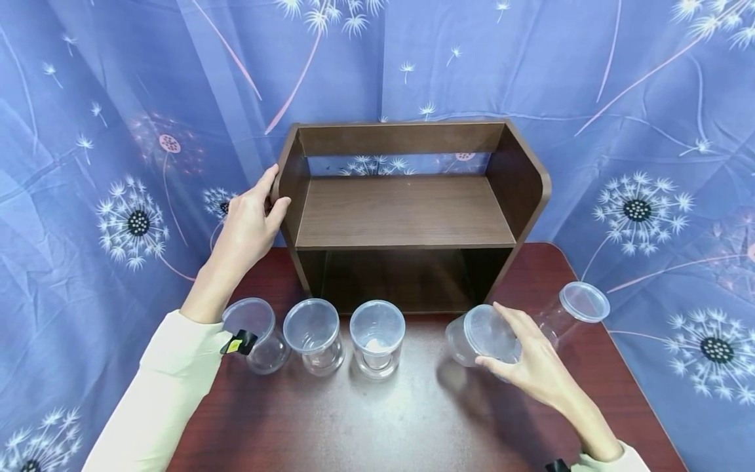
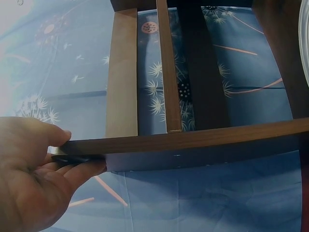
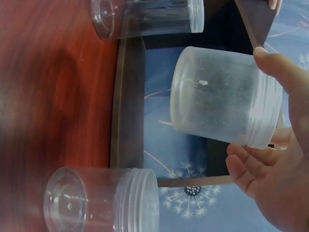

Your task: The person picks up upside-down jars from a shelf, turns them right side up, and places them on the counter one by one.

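Gripping the wooden shelf (image 1: 407,210) by its left panel with your left hand (image 1: 250,219), lower bay too dark to read, your right hand (image 1: 531,357) curled round an empty-looking tilted lidded jar (image 1: 480,337) above the table (image 1: 413,419), three open jars (image 1: 315,334) alongside.

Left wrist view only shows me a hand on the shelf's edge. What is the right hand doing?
Observer: The right hand grips a clear jar, tilted above the table.
Operator: Are there other jars?
Observer: A row of jars, three of them, open, stands in front of the shelf.
Operator: Any more?
Observer: One lidded jar is at the table's right, behind the right hand.
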The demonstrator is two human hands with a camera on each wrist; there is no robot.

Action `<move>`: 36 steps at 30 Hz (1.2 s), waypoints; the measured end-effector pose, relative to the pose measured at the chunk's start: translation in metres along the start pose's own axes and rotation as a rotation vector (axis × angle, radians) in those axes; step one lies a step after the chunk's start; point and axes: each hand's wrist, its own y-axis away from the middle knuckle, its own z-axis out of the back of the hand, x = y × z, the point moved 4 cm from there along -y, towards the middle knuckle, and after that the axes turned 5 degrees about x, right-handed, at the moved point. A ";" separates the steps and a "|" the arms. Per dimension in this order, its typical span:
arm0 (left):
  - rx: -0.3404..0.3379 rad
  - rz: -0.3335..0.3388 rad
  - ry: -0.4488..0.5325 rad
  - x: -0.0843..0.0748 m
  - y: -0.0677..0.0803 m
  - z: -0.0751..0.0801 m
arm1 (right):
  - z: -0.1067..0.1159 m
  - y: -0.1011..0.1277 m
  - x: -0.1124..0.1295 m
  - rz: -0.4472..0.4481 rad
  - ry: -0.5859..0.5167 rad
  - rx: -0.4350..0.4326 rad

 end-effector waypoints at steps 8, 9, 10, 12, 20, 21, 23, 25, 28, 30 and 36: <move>0.007 0.001 0.024 0.000 0.001 0.000 | -0.022 -0.003 0.006 0.067 0.071 0.043; 0.007 0.001 0.028 0.000 0.001 0.000 | -0.025 -0.003 0.006 0.070 0.074 0.050; 0.009 0.001 0.029 0.001 0.001 0.000 | -0.028 -0.003 0.005 0.072 0.075 0.057; 0.010 0.002 0.032 0.001 0.001 0.000 | -0.035 -0.003 0.005 0.084 0.080 0.066; 0.013 0.006 0.034 0.003 0.000 -0.001 | -0.058 -0.005 0.001 0.130 0.123 0.064; 0.012 0.005 0.035 0.003 0.000 -0.001 | -0.060 -0.005 0.001 0.132 0.127 0.062; 0.008 0.003 0.034 0.003 0.000 -0.001 | -0.064 -0.006 0.000 0.131 0.129 0.062; 0.004 0.000 0.033 0.003 -0.001 -0.001 | -0.067 -0.007 -0.001 0.131 0.127 0.063; -0.001 -0.001 0.033 0.004 -0.001 -0.001 | -0.072 -0.009 -0.002 0.127 0.126 0.069; -0.001 -0.002 0.036 0.004 0.000 -0.001 | -0.074 -0.009 -0.003 0.126 0.128 0.073; 0.005 -0.004 0.042 0.004 0.000 -0.001 | -0.080 -0.011 -0.006 0.127 0.129 0.085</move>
